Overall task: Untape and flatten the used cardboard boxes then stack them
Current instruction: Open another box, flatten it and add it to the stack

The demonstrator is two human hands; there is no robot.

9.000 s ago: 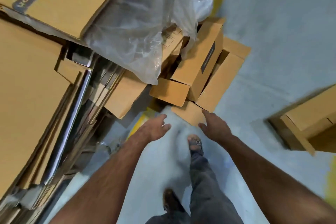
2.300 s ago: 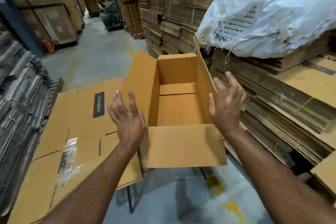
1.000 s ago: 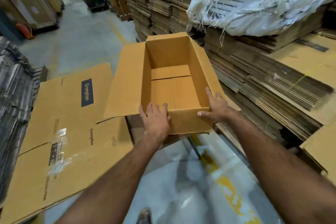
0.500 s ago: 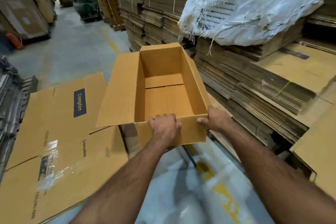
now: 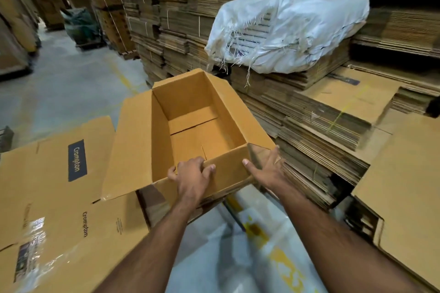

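Note:
An open brown cardboard box [image 5: 190, 126] is held in front of me, its top open and its inside bare, with one long flap spread out to the left. My left hand [image 5: 192, 177] grips the near wall, fingers curled over the rim. My right hand [image 5: 266, 169] holds the near right corner, thumb on the near wall and fingers round the right side. A flattened Crompton box [image 5: 59, 197] with clear tape on it lies to the left, partly under the open flap.
Tall stacks of flattened cardboard [image 5: 321, 131] fill the right side and back, one topped by a torn white woven sack [image 5: 285, 28]. Another flat sheet [image 5: 409, 197] lies at the near right. The grey floor [image 5: 66, 88] with yellow lines runs into an aisle at the left.
Both hands closed on the box's near end and keep their hold. The box has turned slightly, its far end swinging right.

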